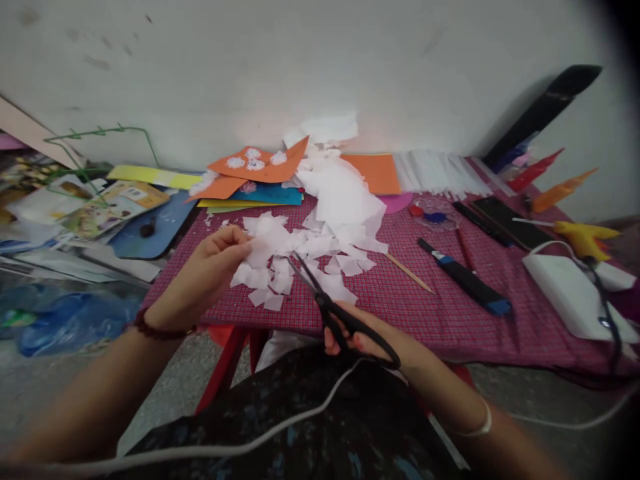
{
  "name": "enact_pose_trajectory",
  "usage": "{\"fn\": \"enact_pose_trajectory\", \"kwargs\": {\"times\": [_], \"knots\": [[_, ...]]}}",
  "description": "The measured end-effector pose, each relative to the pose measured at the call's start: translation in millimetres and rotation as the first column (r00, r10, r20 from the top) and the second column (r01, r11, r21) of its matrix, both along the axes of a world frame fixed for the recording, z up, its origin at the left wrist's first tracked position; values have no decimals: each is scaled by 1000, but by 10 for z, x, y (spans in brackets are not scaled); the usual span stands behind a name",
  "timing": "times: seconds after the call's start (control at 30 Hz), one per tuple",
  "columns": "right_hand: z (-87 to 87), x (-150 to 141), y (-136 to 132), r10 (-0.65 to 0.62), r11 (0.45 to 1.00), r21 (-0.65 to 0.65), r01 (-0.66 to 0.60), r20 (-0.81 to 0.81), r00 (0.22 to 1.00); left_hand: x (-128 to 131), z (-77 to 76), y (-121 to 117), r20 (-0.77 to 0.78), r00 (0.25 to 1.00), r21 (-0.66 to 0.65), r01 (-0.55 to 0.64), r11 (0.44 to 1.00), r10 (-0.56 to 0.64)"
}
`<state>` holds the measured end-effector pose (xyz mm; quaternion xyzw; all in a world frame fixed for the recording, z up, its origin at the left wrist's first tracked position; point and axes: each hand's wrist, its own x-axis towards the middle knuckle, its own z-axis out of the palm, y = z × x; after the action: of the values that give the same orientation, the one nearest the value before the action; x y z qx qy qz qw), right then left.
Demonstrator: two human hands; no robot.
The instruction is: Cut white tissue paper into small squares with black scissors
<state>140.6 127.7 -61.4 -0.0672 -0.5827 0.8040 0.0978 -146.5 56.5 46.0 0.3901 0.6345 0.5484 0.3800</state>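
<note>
A white cable point(300, 423) crosses the lap, nearer than both hands. The right hand point(367, 333) grips the black scissors point(324, 304) by the handles, blades slightly parted and pointing away, toward the scraps. The left hand point(220, 261), thumb and fingertips pressed together, pinches a piece of white paper point(266, 248) just left of the scissor tips. Paper scraps point(273, 283) lie between and just beyond the hands on the checked cloth point(385, 313). Beyond the right hand are a wooden stick point(410, 273) and, farther right, a black-and-blue tool point(470, 283). Past the scraps stands a white paper pile point(345, 200); orange sheets point(280, 172) lie beyond the left hand.
</note>
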Motion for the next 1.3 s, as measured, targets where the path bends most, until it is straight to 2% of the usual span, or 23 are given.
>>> {"fn": "enact_pose_trajectory", "kwargs": {"times": [0.07, 0.13, 0.23, 0.37, 0.6, 0.8, 0.93, 1.03, 1.17, 1.3], "knots": [[114, -135, -50, 43, 996, 72, -44, 20, 999, -76, -64, -158, -64, 998, 7, -27, 1000, 28], [182, -289, -77, 48, 995, 89, -52, 46, 998, -154, -143, -277, -122, 992, 4, -23, 1000, 23], [176, -504, -82, 48, 996, 69, -53, 65, 997, -270, -258, -380, -182, 983, -42, -3, 999, -4], [118, -696, -63, 47, 999, 3, -47, 80, 996, -398, -364, -417, -205, 978, -75, 3, 997, -18], [131, -854, -56, -2, 1000, -25, 6, 142, 990, -497, -464, -386, -171, 985, -83, 9, 996, -23], [79, -886, -95, -65, 990, -109, 90, 217, 974, -441, -443, -321, -99, 995, -89, -33, 995, 24], [88, -853, -57, -64, 992, -98, 86, 209, 976, -410, -374, -275, 207, 975, -270, -26, 963, 85], [116, -803, -17, -18, 998, -49, 27, 174, 985, -411, -351, -255, 333, 933, -342, -18, 940, 139], [156, -722, 14, 25, 999, -26, -21, 133, 991, -461, -333, -239, 365, 913, -290, -78, 954, 185], [205, -667, 48, 86, 996, 6, -88, 154, 984, -534, -279, -229, 321, 925, -186, -148, 971, 202]]}}
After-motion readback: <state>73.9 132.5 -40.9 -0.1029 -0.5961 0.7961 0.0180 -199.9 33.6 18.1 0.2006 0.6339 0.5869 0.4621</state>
